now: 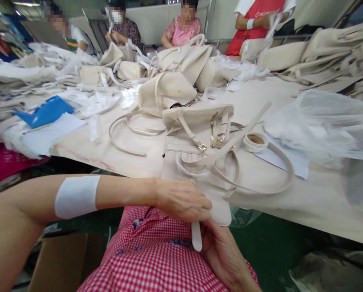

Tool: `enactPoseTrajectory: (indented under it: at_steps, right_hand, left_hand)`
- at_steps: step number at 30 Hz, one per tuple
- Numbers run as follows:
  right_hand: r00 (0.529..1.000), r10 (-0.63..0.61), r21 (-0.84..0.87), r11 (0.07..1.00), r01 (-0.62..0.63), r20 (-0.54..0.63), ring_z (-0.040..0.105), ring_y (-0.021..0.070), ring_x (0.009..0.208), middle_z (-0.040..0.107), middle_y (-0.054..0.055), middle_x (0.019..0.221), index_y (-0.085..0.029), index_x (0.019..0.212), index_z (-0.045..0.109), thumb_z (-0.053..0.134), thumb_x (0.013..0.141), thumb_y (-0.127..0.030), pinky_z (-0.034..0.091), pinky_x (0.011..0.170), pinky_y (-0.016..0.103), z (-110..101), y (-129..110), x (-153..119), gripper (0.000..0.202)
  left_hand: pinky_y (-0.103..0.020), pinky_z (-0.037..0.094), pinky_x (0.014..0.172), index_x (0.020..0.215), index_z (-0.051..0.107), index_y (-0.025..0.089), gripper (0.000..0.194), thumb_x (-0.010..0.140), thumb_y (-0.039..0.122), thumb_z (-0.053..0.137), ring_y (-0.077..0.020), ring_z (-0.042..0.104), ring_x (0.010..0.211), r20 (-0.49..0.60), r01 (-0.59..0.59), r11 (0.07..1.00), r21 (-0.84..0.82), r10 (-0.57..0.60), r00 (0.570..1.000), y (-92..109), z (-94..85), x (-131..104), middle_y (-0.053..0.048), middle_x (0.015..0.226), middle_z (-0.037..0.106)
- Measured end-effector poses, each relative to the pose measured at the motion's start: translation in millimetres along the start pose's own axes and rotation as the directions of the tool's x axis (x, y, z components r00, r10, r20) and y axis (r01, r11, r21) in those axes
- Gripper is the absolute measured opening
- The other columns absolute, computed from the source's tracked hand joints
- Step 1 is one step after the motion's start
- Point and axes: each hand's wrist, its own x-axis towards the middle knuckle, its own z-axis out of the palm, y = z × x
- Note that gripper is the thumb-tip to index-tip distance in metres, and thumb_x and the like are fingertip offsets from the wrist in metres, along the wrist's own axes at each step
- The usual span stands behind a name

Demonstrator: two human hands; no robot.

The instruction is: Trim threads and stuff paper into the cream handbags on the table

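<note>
My left hand [181,199] and my right hand [221,251] meet over my lap in front of the table edge. Both pinch the end of a cream strap [196,237] that hangs down from a cream handbag [199,121] lying on the table just ahead. The bag has gold buckles and long loose straps [260,178] looping across the tabletop. A white band [76,195] wraps my left forearm. My lap is covered by red checked cloth [157,259].
A tape roll [255,142] sits right of the bag on white paper. Clear plastic bags [324,125] lie at right. More cream bags [181,61] pile at the back, a blue folder [46,111] at left. Several other people sit or stand along the far side.
</note>
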Motion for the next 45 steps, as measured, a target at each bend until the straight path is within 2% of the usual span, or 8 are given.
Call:
enactPoseTrajectory:
  at_steps: [10, 23, 27, 31, 34, 36, 41, 45]
  right_hand:
    - [0.999, 0.011, -0.016, 1.000, -0.011, 0.032, 0.069, 0.0152, 0.078, 0.077, -0.002, 0.096, -0.026, 0.116, 0.069, 0.089, 0.061, -0.017, 0.056, 0.075, 0.026, -1, 4, 1, 0.060]
    - [0.997, 0.054, 0.030, 0.998, -0.056, 0.057, 0.070, 0.0185, 0.078, 0.078, 0.002, 0.091, -0.022, 0.104, 0.074, 0.090, 0.061, -0.024, 0.057, 0.079, 0.033, -4, 12, 3, 0.046]
    - [0.996, 0.051, 0.030, 0.998, -0.053, 0.077, 0.071, 0.0205, 0.084, 0.077, 0.005, 0.099, -0.022, 0.103, 0.075, 0.088, 0.066, -0.032, 0.057, 0.081, 0.035, -6, 15, 3, 0.041]
    - [0.994, 0.052, 0.018, 0.998, -0.054, 0.098, 0.071, 0.0201, 0.086, 0.077, 0.006, 0.102, -0.021, 0.106, 0.074, 0.087, 0.068, -0.034, 0.056, 0.082, 0.035, -3, 17, 5, 0.042]
    - [0.994, 0.045, 0.018, 0.999, -0.047, 0.098, 0.070, 0.0188, 0.085, 0.077, 0.005, 0.099, -0.021, 0.102, 0.075, 0.090, 0.065, -0.034, 0.056, 0.082, 0.033, -1, 18, 6, 0.042]
    - [0.996, 0.028, 0.031, 0.999, -0.031, 0.086, 0.069, 0.0163, 0.082, 0.077, 0.003, 0.093, -0.020, 0.093, 0.076, 0.090, 0.064, -0.033, 0.055, 0.080, 0.029, 0, 18, 6, 0.035]
    - [0.985, 0.091, 0.087, 0.991, -0.105, 0.143, 0.070, 0.0200, 0.086, 0.077, 0.005, 0.093, -0.018, 0.097, 0.075, 0.084, 0.071, -0.042, 0.056, 0.082, 0.033, -5, 15, 7, 0.037]
    - [0.985, 0.111, 0.037, 0.992, -0.117, 0.135, 0.071, 0.0195, 0.080, 0.077, 0.007, 0.100, -0.018, 0.113, 0.070, 0.081, 0.076, -0.042, 0.057, 0.076, 0.033, -9, 13, 7, 0.045]
  left_hand:
    - [-0.030, 0.027, 0.043, 0.081, 0.056, 0.017, 0.017, 0.097, 0.016, 0.048, -0.0136, 0.048, 0.056, 0.000, 0.251, 0.967, -0.035, -0.251, 0.968, 13, 5.3, 2, -0.002, 0.082, 0.060]
    - [-0.028, 0.048, 0.066, 0.091, 0.053, 0.016, 0.012, 0.097, 0.014, 0.043, -0.0168, 0.053, 0.074, -0.086, 0.478, 0.860, -0.180, -0.498, 0.863, 38, 22.5, -6, -0.005, 0.093, 0.060]
    - [-0.029, 0.052, 0.078, 0.089, 0.051, 0.016, 0.012, 0.093, 0.010, 0.042, -0.0164, 0.056, 0.083, -0.198, 0.561, 0.675, -0.478, -0.706, 0.680, 48, 33.9, -7, -0.005, 0.093, 0.059]
    - [-0.030, 0.053, 0.081, 0.080, 0.049, 0.018, 0.017, 0.086, 0.003, 0.043, -0.0151, 0.058, 0.089, -0.338, 0.431, 0.532, -0.729, -0.827, 0.450, 55, 50.4, -9, -0.005, 0.094, 0.059]
    - [-0.029, 0.056, 0.077, 0.080, 0.049, 0.017, 0.017, 0.086, 0.003, 0.041, -0.0136, 0.060, 0.087, -0.303, 0.315, 0.419, -0.852, -0.884, 0.356, 60, 61.4, -7, -0.007, 0.102, 0.059]
    - [-0.028, 0.056, 0.077, 0.080, 0.050, 0.017, 0.016, 0.085, 0.004, 0.043, -0.0137, 0.061, 0.088, -0.279, 0.219, 0.372, -0.902, -0.890, 0.360, 65, 64.8, -5, -0.007, 0.101, 0.059]
    - [-0.022, 0.050, 0.059, 0.081, 0.051, 0.017, 0.007, 0.086, 0.014, 0.047, -0.0093, 0.056, 0.063, -0.138, -0.021, 0.145, -0.989, -0.871, 0.472, 81, 59.4, -22, -0.002, 0.084, 0.058]
    - [-0.018, 0.040, 0.048, 0.087, 0.051, 0.018, 0.008, 0.089, 0.025, 0.049, -0.0088, 0.050, 0.051, 0.112, 0.171, -0.028, -0.985, -0.856, 0.505, 92, 53.6, -63, 0.005, 0.066, 0.053]
